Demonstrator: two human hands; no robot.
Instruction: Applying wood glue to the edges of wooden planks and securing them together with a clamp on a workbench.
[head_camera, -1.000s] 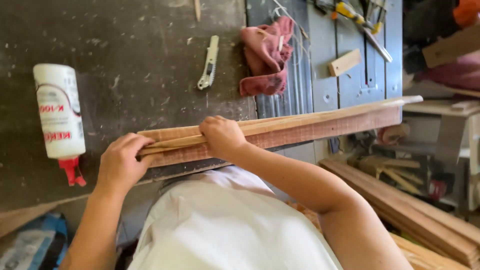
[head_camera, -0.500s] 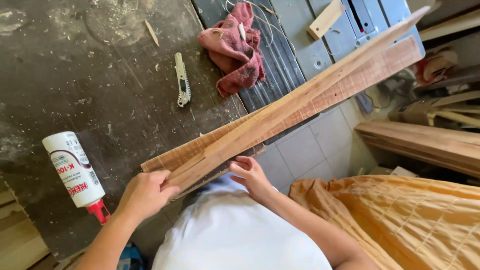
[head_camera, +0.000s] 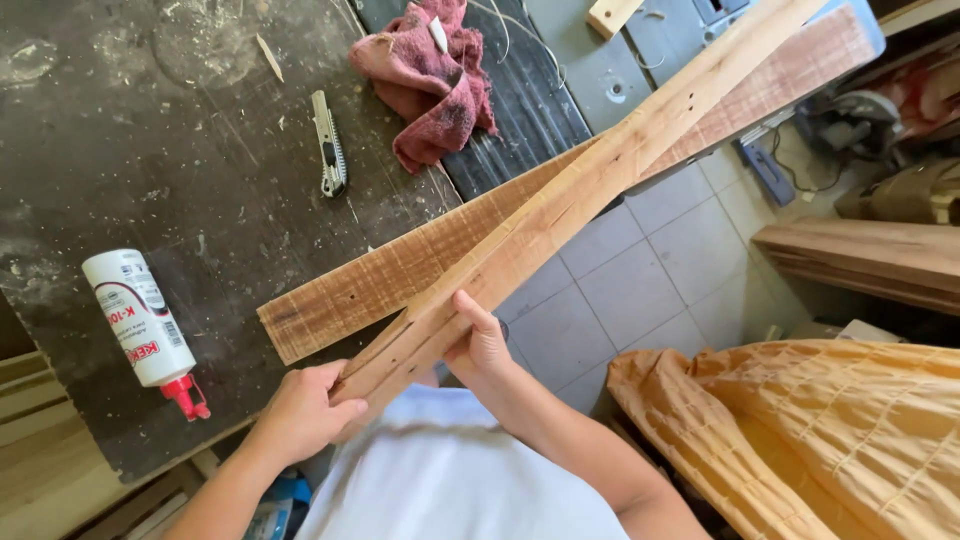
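The left hand (head_camera: 300, 410) closes its fingers around the near end of the long wood strip (head_camera: 590, 190); the right hand (head_camera: 480, 340) grips the strip just beyond. Under the strip, a wider board (head_camera: 400, 275) lies crossed on the dark workbench (head_camera: 150, 150). Left of the strip lies a glue bottle (head_camera: 140, 325); beyond, a utility knife (head_camera: 328, 145) and red rag (head_camera: 430, 75).

We see white shirt (head_camera: 450, 470) below dark workbench (head_camera: 150, 150); our left hand (head_camera: 300, 410), right hand (head_camera: 480, 340) bare, forearms unsleeved, ringless.
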